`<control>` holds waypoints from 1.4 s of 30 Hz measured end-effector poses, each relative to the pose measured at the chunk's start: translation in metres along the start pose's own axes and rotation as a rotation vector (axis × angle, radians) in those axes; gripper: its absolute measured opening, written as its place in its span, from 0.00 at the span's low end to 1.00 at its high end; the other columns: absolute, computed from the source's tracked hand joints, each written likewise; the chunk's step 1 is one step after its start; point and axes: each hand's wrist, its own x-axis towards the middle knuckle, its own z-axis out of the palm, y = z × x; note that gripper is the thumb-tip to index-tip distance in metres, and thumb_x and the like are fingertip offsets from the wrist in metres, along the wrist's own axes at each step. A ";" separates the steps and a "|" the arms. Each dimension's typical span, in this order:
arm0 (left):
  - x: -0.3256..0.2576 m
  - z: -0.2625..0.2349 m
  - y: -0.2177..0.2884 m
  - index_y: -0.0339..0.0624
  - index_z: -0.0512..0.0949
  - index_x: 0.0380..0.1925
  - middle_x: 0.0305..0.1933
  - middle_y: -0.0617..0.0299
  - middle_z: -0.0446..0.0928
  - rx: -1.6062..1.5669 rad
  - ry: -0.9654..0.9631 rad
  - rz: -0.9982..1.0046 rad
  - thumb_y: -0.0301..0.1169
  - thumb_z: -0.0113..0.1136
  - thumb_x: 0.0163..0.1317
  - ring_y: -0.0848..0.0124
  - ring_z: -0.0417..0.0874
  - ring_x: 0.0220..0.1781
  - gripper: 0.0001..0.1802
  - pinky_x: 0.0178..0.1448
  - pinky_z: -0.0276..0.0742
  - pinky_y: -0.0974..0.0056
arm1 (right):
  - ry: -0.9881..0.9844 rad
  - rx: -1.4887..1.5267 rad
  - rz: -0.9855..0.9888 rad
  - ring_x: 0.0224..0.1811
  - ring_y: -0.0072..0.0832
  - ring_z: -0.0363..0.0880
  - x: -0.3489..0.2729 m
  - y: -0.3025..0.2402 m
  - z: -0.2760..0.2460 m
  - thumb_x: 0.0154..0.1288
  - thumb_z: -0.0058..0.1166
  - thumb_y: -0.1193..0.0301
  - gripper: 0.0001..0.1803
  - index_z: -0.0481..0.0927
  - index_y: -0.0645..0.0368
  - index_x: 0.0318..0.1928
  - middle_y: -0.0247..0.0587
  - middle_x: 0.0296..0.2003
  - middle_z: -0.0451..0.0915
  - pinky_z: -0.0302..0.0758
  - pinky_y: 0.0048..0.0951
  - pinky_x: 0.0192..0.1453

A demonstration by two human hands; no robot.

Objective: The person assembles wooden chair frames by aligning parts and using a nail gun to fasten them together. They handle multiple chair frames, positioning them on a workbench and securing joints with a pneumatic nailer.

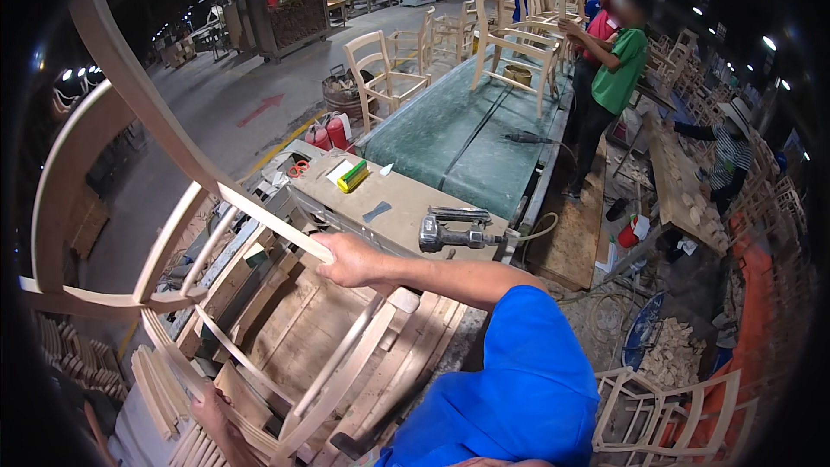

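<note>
A pale bare-wood chair frame point(194, 151) is tilted across the left side, its curved back posts reaching to the upper left. My right hand point(350, 261), at the end of a blue-sleeved arm, is closed around one of its straight members. Lower down, my left hand point(213, 411) is against another long part of the frame, its fingers curled and partly hidden by the wood. The chair's far leg ends, with a thin stretcher between them, lie below my right hand.
A nail gun point(454, 229), a yellow-green block point(353, 175) and orange-handled scissors point(298, 169) lie on the bench point(389, 195). Beyond is a green-topped conveyor point(467, 134) with chairs. Wood pieces point(156, 393) are stacked lower left. A person in green point(618, 73) stands right of the conveyor.
</note>
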 end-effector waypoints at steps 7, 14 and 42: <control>-0.076 -0.022 0.072 0.42 0.74 0.43 0.25 0.66 0.72 -0.364 -0.065 0.156 0.50 0.58 0.76 0.79 0.72 0.18 0.21 0.20 0.71 0.73 | 0.047 0.052 -0.152 0.50 0.40 0.87 -0.063 -0.096 -0.068 0.66 0.65 0.70 0.27 0.75 0.61 0.64 0.55 0.45 0.86 0.79 0.38 0.56; -0.119 -0.028 0.133 0.41 0.72 0.48 0.24 0.68 0.65 -0.905 -0.465 0.370 0.50 0.46 0.82 0.79 0.65 0.13 0.21 0.12 0.64 0.74 | -0.020 -0.197 -0.487 0.48 0.39 0.87 -0.082 -0.189 -0.158 0.69 0.66 0.62 0.34 0.69 0.59 0.71 0.53 0.45 0.84 0.80 0.42 0.57; -0.314 0.488 0.193 0.53 0.62 0.29 0.17 0.75 0.55 -0.882 -0.626 0.256 0.55 0.57 0.75 0.83 0.59 0.14 0.24 0.14 0.60 0.74 | 1.241 0.945 -0.279 0.21 0.14 0.71 -0.264 0.095 -0.322 0.80 0.53 0.66 0.15 0.67 0.57 0.58 0.26 0.27 0.70 0.74 0.20 0.23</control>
